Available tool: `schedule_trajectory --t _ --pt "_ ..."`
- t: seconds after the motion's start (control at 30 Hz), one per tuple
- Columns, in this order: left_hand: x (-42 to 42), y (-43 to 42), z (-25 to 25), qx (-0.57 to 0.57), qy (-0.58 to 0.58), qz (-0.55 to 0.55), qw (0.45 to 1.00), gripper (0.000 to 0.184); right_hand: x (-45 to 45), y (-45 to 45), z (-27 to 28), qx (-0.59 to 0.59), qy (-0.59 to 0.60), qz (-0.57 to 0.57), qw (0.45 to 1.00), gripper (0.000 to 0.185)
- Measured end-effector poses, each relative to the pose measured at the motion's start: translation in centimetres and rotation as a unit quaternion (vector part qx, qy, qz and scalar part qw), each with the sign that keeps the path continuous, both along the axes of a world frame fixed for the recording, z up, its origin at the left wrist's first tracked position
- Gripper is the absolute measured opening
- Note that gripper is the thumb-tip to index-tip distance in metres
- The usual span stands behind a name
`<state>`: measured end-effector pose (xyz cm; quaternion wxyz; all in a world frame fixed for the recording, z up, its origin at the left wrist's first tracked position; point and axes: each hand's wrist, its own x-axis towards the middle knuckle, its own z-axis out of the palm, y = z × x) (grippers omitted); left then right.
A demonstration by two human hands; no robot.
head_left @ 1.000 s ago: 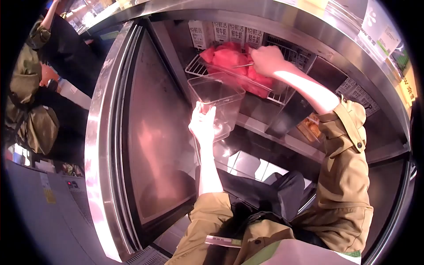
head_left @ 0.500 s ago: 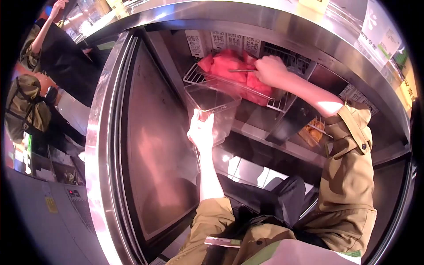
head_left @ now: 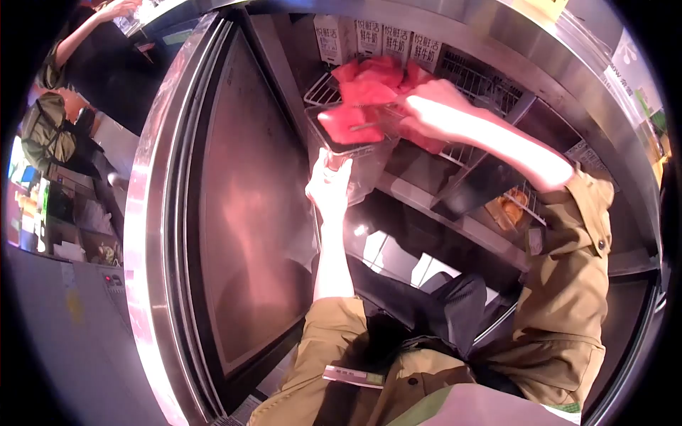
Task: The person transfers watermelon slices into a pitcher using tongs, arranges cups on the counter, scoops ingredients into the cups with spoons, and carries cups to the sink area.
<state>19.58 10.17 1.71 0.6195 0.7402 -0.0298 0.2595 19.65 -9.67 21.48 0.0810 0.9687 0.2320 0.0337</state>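
Observation:
My left hand grips the near rim of a clear plastic container, holding it up in front of the open fridge. My right hand is closed around a thin metal utensil; its exact kind is hard to make out. At the utensil's tip, a large red chunk of what looks like watermelon is over the container's mouth. More red watermelon pieces are heaped in a clear tub on the wire shelf behind, partly hidden by my right hand.
White milk cartons line the fridge's back. Orange fruit sits in a lower box to the right. The fridge door stands open on the left. Another person in dark clothing is at the upper left.
My right hand has moved slightly, and a watermelon chunk has come from the heap to above the container. The container in my left hand has risen slightly. The view has shifted.

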Motion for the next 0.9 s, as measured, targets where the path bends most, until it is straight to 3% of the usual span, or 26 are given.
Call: schedule_trajectory --t 0.1,0.13,0.17,0.23,0.3,0.4,0.5,0.63,0.77,0.8,0.9 --pt "-0.4 -0.5 0.8 -0.039 0.012 -0.022 0.999 0.050 1.1 1.4 -1.8 0.047 0.052 0.034 0.997 0.030" --pt "-0.1 -0.6 0.3 -0.037 -0.003 -0.019 0.999 0.050 1.0 1.3 -1.2 0.045 0.020 0.068 0.996 0.031" --pt "-0.1 -0.8 -0.1 -0.036 -0.012 -0.013 0.999 0.050 1.7 1.5 -0.5 -0.030 0.086 -0.039 0.995 0.031" --pt "-0.1 -1.4 0.0 -0.091 -0.014 -0.025 0.995 0.051 1.6 -0.2 -0.2 -0.010 -0.009 -0.042 0.999 0.033" --pt "-0.5 -1.4 0.6 -0.135 0.026 -0.048 0.989 0.051 1.5 -1.2 -0.7 -0.066 -0.067 -0.027 0.995 0.032" --pt "-1.2 -1.6 2.3 -0.097 0.089 -0.027 0.991 0.051 2.1 -1.5 -3.8 -0.169 -0.146 0.035 0.974 0.026" --pt "-0.5 -1.8 0.8 -0.057 0.012 -0.002 0.998 0.051 2.1 -0.9 -5.5 -0.181 -0.189 0.085 0.961 0.025" --pt "-0.3 -1.5 0.8 -0.036 -0.007 0.004 0.999 0.050 0.1 0.1 -4.1 -0.056 -0.221 0.053 0.972 0.014" --pt "-0.4 -1.0 -0.3 -0.034 0.034 -0.006 0.999 0.050 0.5 1.3 -1.2 -0.006 0.082 0.003 0.997 0.027" --pt "-0.4 -1.1 -0.1 -0.103 0.024 -0.035 0.994 0.050 0.2 1.4 -1.5 0.045 0.063 0.013 0.997 0.031" --pt "-1.8 -0.3 1.1 -0.027 0.052 -0.024 0.998 0.051 -0.6 1.4 -0.4 0.052 0.094 -0.017 0.994 0.031"
